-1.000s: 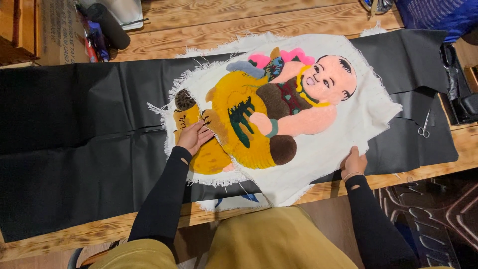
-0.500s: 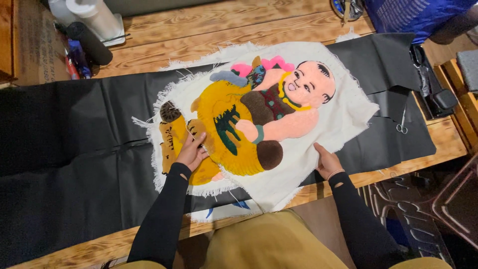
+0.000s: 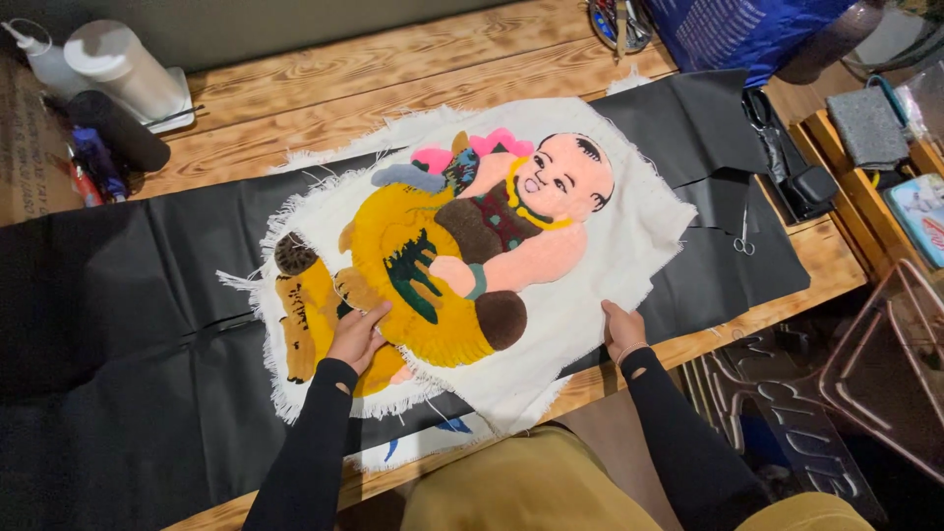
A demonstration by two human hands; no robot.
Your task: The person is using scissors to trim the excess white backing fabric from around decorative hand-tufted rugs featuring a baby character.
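Two hands lie flat and open on a frayed white cloth point(image 3: 590, 305) spread across the middle of the frame — the left hand point(image 3: 356, 336) on its tufted yellow and orange picture of a child, the right hand point(image 3: 622, 329) on the bare lower right edge. Under the cloth, a black sheet point(image 3: 128, 324) runs across a pale wooden table point(image 3: 324, 88). White bottles point(image 3: 118, 64) stand at the upper left, small scissors point(image 3: 744, 236) lie at the right, and blue fabric point(image 3: 747, 29) fills the upper right — beyond the table edge, a dark floor.
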